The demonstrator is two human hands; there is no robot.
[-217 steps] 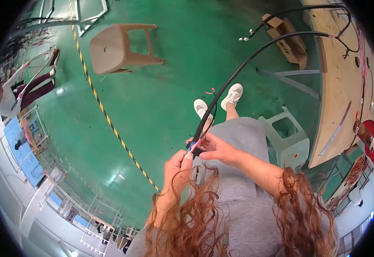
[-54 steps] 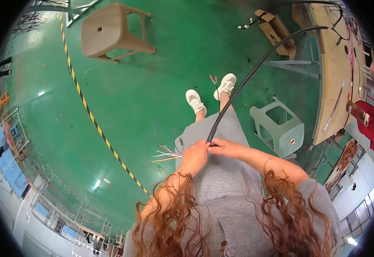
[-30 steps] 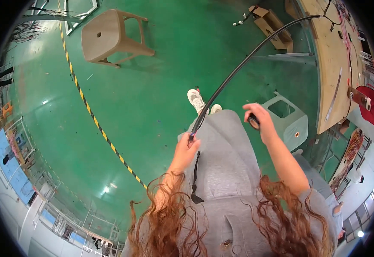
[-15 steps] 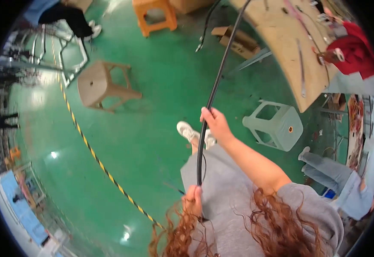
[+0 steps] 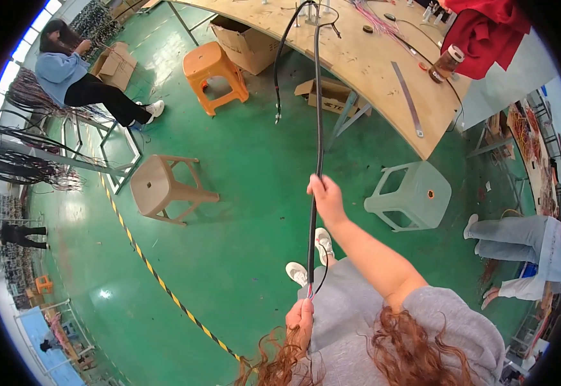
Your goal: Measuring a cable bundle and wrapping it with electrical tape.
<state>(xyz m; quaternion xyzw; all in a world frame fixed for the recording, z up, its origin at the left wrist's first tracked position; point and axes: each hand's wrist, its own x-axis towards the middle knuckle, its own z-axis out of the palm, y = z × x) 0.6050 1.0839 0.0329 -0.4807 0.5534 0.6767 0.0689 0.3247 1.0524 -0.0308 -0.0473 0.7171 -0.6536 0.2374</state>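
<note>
A long black sheathed cable (image 5: pixel 320 122) runs from the table's edge down toward my body. My right hand (image 5: pixel 329 201) is closed around it at mid-length, with the arm stretched forward. Nearer my waist, my left hand (image 5: pixel 300 318) pinches the cable's near end, where thin coloured wires (image 5: pixel 310 291) come out of the sheath. A thin black lead (image 5: pixel 323 273) curves beside that end. At the far end, the cable meets upright pegs on the wooden table (image 5: pixel 383 83), and a black branch with small end fittings (image 5: pixel 277 96) hangs over the edge.
Around me on the green floor stand a brown stool (image 5: pixel 152 186), a pale green stool (image 5: pixel 425 193) and an orange stool (image 5: pixel 213 67). Cardboard boxes (image 5: pixel 248 48) sit under the table. A person (image 5: pixel 62 74) sits at far left; another (image 5: pixel 518 241) stands at right. Yellow-black tape (image 5: pixel 142 254) crosses the floor.
My view has tilted up, bringing more of the table and the seated person into sight. Both hands still hold the cable, which now hangs straighter, and coloured wires show at its near end.
</note>
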